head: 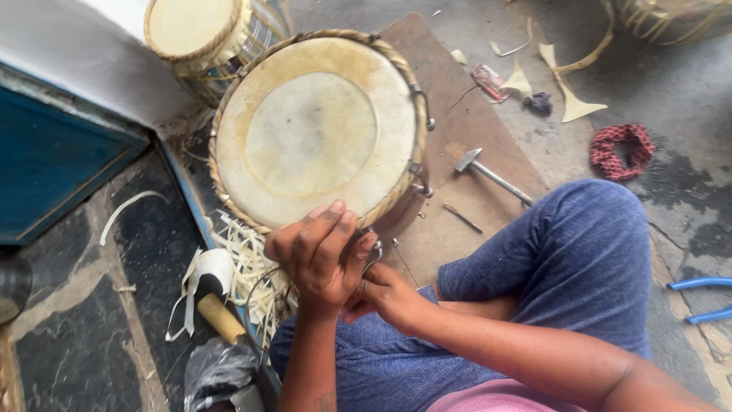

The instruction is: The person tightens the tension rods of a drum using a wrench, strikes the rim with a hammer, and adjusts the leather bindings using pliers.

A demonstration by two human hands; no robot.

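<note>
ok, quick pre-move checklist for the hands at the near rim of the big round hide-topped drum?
1. Left hand at the big round hide-topped drum's near rim: ok.
2. Right hand close beneath the left: ok.
3. Thin metal hook by the fingers, actually gripped: cannot tell.
4. Drum skin unobstructed: ok.
5. Steel hammer lying on the brown board beside the drum: ok.
6. Blue-handled pliers far right, away from both hands: not ok.

A grey concrete floor (679, 84) lies to the right, damp in patches. Dark stone paving (84, 336) fills the near left, beside a blue panel (53, 168) under a white wall (61, 53).
</note>
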